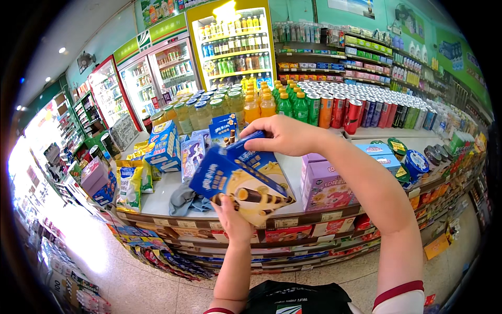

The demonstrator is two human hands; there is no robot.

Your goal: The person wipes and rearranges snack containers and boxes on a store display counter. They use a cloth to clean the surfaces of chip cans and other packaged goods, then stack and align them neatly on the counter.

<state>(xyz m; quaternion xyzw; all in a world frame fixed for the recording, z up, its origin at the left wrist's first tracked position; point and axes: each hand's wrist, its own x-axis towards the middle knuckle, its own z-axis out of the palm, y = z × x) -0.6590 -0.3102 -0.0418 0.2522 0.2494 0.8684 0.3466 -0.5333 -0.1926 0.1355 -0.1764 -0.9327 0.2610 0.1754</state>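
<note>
My left hand (234,220) grips the lower edge of a blue and cream wafer-roll box (243,186), tilted above the shelf top. Behind and above it, my right hand (280,135) pinches the upper end of a second blue box (255,151), partly hidden by the first. Another box of the same design lies or leans underneath, its cream side (280,172) showing at the right. More blue wafer-roll boxes (223,131) stand just beyond. A crumpled grey-blue cloth (187,200) rests on the white shelf top (164,194), left of my left hand.
Left are a blue biscuit box (164,147), a purple pony-print box (193,157) and yellow snack bags (129,184). Purple flower-print boxes (327,184) stand right. Behind are glass jars (202,115), orange bottles (251,110) and rows of cans (353,115). Lower shelves (288,233) hold packaged snacks.
</note>
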